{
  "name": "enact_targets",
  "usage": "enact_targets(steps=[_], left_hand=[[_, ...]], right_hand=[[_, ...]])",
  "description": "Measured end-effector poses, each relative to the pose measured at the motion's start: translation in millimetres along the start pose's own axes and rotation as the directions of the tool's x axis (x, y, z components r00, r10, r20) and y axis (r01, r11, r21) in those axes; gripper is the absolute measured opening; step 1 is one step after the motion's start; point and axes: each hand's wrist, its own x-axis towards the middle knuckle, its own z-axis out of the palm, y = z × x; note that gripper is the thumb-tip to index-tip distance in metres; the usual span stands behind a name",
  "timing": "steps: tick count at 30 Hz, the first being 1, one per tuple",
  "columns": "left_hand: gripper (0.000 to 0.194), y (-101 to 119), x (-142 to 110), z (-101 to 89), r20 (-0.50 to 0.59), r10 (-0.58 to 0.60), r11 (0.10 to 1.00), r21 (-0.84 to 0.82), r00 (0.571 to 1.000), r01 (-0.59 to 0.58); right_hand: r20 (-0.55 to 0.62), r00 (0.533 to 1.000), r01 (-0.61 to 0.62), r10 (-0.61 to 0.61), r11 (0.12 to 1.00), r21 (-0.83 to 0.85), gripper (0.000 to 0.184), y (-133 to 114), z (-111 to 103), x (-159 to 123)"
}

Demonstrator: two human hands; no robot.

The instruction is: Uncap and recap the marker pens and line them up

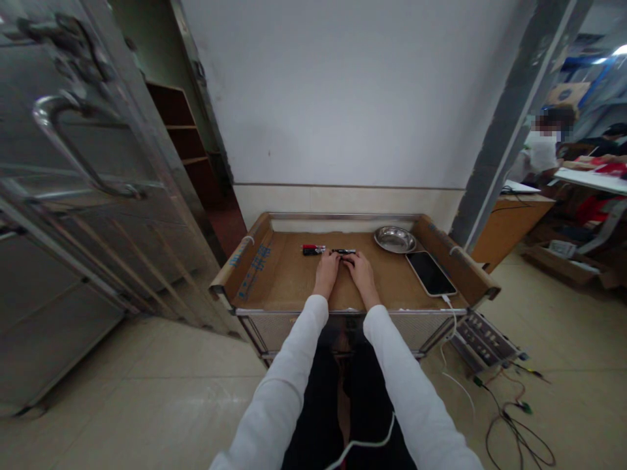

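Both hands rest close together over the brown cardboard top of a small cart. My left hand has its fingers bent inward, and my right hand mirrors it, the fingertips of the two nearly meeting. Something small and dark lies between the fingertips, mostly hidden by them. Just beyond them is a slim black object with silvery parts, lying crosswise. Left of it, a red lighter-like piece and a black lighter-like piece, both with metallic right ends, sit side by side.
A round steel dish stands at the back right, beside a phone with a white cable. Raised cardboard edges border the cart. A metal door is at left; electrical equipment and wires lie on the floor. A person sits far right.
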Motion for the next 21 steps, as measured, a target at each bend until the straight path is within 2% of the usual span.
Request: enact_targets(steps=[6, 9, 12, 17, 21], left_hand=[[0.023, 0.4, 0.9, 1.9, -0.063, 0.082, 0.990, 0.123, 0.995, -0.073], [0.018, -0.6, 1.0, 2.4, -0.011, 0.147, 0.979, 0.141, 0.989, -0.144], [0.015, -2.3, 0.7, 2.6, 0.020, 0.150, 0.978, 0.145, 0.988, -0.151], [0.014, -4.8, 1.4, 4.2, 0.013, 0.123, 0.991, 0.057, 0.992, -0.124], [0.013, -5.3, 1.5, 5.6, 0.021, 0.120, 0.992, -0.044, 0.993, -0.119]], right_hand=[[-0.026, 1.000, 0.012, -0.010, 0.997, 0.076, 0.023, 4.0, 3.2, 2.3], [-0.052, 0.999, -0.005, 0.009, 0.997, 0.075, 0.024, 4.2, 3.6, 2.4], [-0.069, 0.997, -0.025, 0.030, 0.997, 0.069, 0.024, 4.0, 4.0, 2.1], [-0.057, 0.998, -0.010, 0.013, 0.999, 0.043, 0.027, 1.5, 2.3, 1.5], [-0.074, 0.996, -0.046, 0.041, 0.996, -0.072, 0.026, -4.1, -3.5, 0.8]])
